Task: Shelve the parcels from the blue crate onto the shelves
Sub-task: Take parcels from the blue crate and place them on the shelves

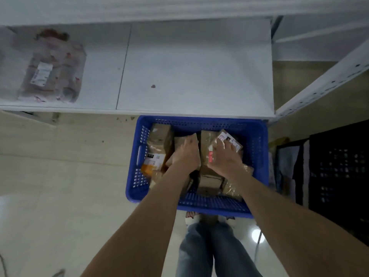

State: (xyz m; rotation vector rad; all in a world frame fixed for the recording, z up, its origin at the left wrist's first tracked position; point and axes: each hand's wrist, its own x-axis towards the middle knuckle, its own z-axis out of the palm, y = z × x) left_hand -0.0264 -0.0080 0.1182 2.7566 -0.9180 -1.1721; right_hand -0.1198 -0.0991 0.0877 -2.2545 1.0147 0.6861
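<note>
A white shelf board [199, 66] is fixed across the upper part of the view; it is divided by one thin seam and marked by a small dark spot. Below it and to its left, a glossy floor of pale beige tiles [60, 176] is seen, with dark specks close under the board's front edge. Well below the board's right end, a round bright reflection [257, 234] is caught on the tiles. Beside that end, a white perforated rail [323, 84] is set slantwise. Below the rail, a black latticed crate [339, 172] is stood, with dark and pale cloths [287, 166] hung just beside it
</note>
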